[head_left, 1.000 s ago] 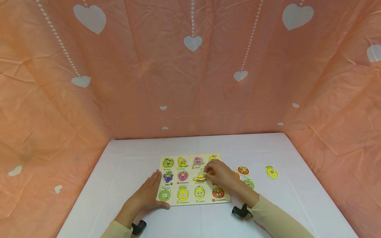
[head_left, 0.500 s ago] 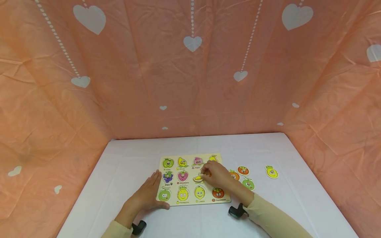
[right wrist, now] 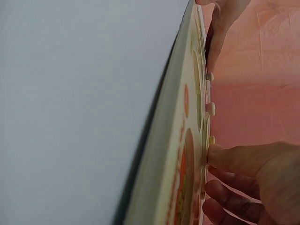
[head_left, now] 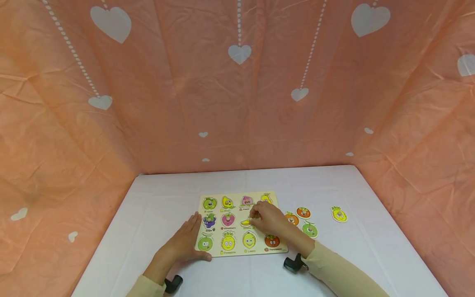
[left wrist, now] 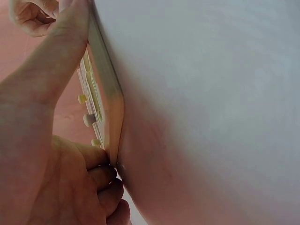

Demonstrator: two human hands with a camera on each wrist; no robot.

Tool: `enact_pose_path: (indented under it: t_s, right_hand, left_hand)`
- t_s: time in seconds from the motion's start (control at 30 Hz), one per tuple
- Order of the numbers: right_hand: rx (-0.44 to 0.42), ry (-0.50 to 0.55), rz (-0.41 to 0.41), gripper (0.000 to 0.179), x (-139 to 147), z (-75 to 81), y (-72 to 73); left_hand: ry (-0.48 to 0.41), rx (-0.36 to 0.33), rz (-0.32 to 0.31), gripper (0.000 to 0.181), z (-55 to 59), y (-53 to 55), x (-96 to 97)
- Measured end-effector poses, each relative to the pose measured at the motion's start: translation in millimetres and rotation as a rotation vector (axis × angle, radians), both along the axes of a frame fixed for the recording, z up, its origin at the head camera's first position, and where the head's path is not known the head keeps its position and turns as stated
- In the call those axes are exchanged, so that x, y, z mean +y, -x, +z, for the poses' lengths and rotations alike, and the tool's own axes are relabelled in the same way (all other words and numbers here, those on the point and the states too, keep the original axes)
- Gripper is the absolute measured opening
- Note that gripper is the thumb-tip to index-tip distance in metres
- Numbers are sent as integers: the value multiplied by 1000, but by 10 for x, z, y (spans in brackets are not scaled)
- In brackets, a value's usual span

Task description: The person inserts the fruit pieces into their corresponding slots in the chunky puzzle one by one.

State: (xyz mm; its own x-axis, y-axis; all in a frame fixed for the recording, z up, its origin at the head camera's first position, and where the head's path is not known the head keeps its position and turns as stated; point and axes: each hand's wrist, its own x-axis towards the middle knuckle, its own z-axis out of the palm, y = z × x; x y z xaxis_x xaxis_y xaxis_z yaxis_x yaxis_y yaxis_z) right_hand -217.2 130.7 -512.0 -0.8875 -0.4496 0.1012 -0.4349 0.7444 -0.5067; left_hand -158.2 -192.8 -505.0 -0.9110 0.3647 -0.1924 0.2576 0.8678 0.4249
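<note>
1. Puzzle board (head_left: pixel 238 247): lies flat on the white surface (head_left: pixel 167 189), its near edge towards the person, in the same place as a second ago.
2. The left hand (head_left: pixel 185 241) spans the near left corner, fingers extended along the side and thumb against the near edge; it is pressing on the board rather than clenched, just as in the earlier frames.
3. The nearest row shows a green melon (head_left: pixel 205 243), a pineapple (head_left: pixel 228 242), a lemon (head_left: pixel 249 239) and a persimmon (head_left: pixel 272 241), all unchanged.
4. The right hand (head_left: pixel 269 218) pinches the banana piece (head_left: pixel 245 223) at the banana's spot in the middle row. A second ago the piece sat askew there with its pale rim showing; now the hand has shifted slightly left and covers most of it. Whether it is fully seated I cannot tell.
5. Left of it in that row, the grape (head_left: pixel 209 221) and strawberry (head_left: pixel 228 219) have not moved.
6. Right of the board, the loose orange piece (head_left: pixel 292 218) is more exposed than a second ago; the green piece (head_left: pixel 309 229), red piece (head_left: pixel 303 213) and pineapple piece (head_left: pixel 339 214) stay put.
7. Farthest, the peach-coloured backdrop (head_left: pixel 259 136) with white hearts (head_left: pixel 240 54) is as before.
</note>
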Motion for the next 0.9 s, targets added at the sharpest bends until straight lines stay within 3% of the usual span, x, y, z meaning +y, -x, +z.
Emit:
enact_pose_path:
  t_s: [0.9]
  right_hand:
    - [18, -26, -6, 15, 1, 6, 0]
  left_hand:
    - [4, 10, -7, 142, -23, 7, -5]
